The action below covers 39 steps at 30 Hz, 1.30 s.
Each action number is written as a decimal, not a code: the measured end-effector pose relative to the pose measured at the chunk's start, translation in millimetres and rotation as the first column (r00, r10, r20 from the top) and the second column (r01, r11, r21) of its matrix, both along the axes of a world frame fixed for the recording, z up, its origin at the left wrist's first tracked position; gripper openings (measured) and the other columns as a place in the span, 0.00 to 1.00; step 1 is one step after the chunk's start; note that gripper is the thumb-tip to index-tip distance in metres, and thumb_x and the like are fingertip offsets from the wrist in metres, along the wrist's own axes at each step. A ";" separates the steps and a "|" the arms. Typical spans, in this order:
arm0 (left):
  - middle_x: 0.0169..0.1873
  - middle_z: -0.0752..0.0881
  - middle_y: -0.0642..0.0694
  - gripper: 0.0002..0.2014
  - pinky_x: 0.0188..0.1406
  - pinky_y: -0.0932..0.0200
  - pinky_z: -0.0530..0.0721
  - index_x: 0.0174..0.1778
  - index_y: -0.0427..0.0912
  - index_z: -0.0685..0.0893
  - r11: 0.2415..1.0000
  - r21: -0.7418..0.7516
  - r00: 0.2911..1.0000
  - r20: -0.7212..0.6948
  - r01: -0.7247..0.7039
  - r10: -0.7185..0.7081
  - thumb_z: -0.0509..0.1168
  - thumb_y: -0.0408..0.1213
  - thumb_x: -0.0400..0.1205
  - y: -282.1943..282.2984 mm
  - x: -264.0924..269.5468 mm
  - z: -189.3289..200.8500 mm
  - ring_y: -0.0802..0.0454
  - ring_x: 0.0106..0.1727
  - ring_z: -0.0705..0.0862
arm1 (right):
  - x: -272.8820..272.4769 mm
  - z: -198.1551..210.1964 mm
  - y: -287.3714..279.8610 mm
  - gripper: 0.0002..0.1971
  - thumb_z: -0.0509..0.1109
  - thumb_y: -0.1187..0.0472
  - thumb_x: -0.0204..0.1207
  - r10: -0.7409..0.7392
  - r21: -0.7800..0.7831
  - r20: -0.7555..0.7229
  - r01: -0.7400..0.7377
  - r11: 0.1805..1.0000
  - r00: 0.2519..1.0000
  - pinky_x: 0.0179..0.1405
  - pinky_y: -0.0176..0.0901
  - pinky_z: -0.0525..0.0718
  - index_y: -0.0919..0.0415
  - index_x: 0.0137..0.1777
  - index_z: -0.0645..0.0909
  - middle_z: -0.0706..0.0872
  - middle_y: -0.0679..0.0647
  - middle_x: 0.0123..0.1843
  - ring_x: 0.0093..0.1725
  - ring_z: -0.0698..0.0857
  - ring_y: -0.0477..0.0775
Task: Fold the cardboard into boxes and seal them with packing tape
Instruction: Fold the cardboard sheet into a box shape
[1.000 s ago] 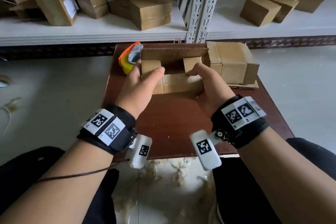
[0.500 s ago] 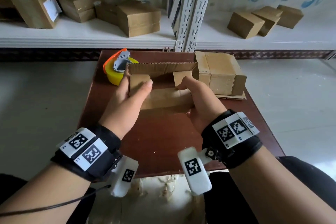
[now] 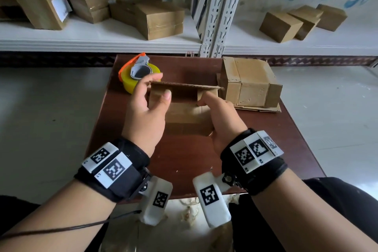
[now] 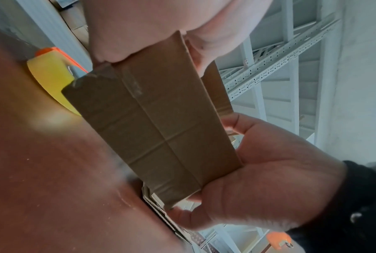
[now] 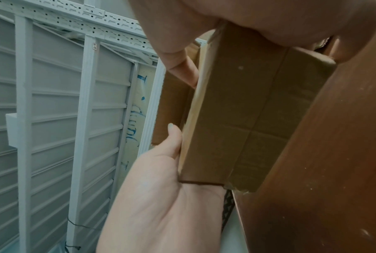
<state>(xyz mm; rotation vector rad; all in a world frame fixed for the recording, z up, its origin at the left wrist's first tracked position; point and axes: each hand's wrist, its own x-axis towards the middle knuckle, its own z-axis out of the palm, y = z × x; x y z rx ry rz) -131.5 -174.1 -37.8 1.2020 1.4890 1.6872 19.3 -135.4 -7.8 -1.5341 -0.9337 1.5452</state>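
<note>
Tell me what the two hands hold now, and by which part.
Both grip one cardboard box: left hand at its left end, right hand at its right end.

Soft, even daylight and faint shadows – the head view bends at its edges; both wrist views blur up close.

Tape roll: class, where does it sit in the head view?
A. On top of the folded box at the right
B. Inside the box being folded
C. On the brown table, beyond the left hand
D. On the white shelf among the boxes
C: the yellow tape roll lies on the brown table, just beyond the left hand, which holds the box.
</note>
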 end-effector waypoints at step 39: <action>0.73 0.82 0.60 0.27 0.78 0.56 0.76 0.81 0.57 0.77 0.952 -0.292 0.994 0.029 -0.089 0.102 0.67 0.58 0.86 -3.8 -5.1 16.9 0.61 0.74 0.79 | -15.1 -20.9 2.5 0.42 0.81 0.37 0.57 -0.025 0.170 -0.074 0.037 0.985 0.997 0.56 0.72 0.91 0.57 0.70 0.80 0.92 0.58 0.60 0.57 0.93 0.61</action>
